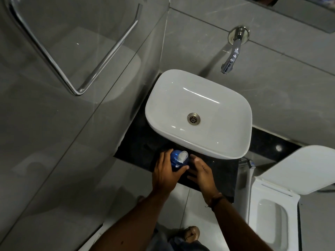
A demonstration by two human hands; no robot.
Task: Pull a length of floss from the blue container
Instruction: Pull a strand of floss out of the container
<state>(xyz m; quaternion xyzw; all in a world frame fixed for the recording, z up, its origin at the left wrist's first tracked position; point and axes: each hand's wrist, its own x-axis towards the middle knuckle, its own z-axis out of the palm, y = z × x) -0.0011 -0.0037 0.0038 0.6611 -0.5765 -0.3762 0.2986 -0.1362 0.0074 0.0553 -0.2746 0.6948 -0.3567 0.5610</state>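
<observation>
So the small blue plastic floss container is in the left hand, fingers wrapped around its left side and thumb tucked under its near end, held just over the front edge of the black polished stone counter. Its white flip lid looks popped open, though it's small and a bit blurry, so not 100% on that. The right hand sits right beside the container with fingers loosely spread, gripping nothing; can't make out any floss strand between them. A dark cord bracelet is on the right wrist. Just behind the hands is the white rounded ceramic basin with its metal drain, and a chrome wall spout above it. White toilet with its lid up on the right.
</observation>
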